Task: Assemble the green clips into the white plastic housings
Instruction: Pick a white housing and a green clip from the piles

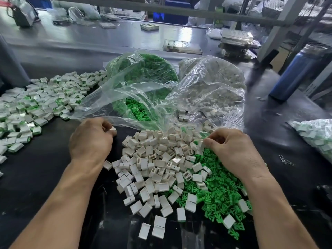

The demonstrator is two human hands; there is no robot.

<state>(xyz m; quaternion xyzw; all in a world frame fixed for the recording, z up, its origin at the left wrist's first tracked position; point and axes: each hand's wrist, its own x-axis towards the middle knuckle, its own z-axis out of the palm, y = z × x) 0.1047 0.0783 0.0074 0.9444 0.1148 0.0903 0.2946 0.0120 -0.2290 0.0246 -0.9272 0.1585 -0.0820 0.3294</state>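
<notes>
**Assembly in progress: large finished pile, larger stock of loose parts**

Dark bench [45, 177] in a cluttered workshop; trays and wrapped stacks lie further back.

Parts on hand: loose white housings [154, 168] heaped at centre, directly between the forearms. Small rectangular shells, some showing an open slotted face, some a thin slit on the flat side, lying at all angles. Loose green clips [221, 193] are spread just right of them and partly under them; small, pronged, tangled together.

Hands: left hand [91, 139] is curled, pinching one white housing [113, 129] at the fingertips. Right hand [231, 148] is curled at the top of the heap where white meets green; what it holds, if anything, cannot be told.

Supply: two clear bags behind the heap, both open toward it. Clip bag [143, 76] and housing bag [213, 87] both look well filled.

Done: finished pile [36, 105] at left, white with green showing at the edges, well apart from the heap. A further bag [316, 133] at the right edge holds similar white-and-green pieces.

Judgement: a good batch is finished, but most stock remains. Current step looks like pairing one housing with one clip.
</notes>
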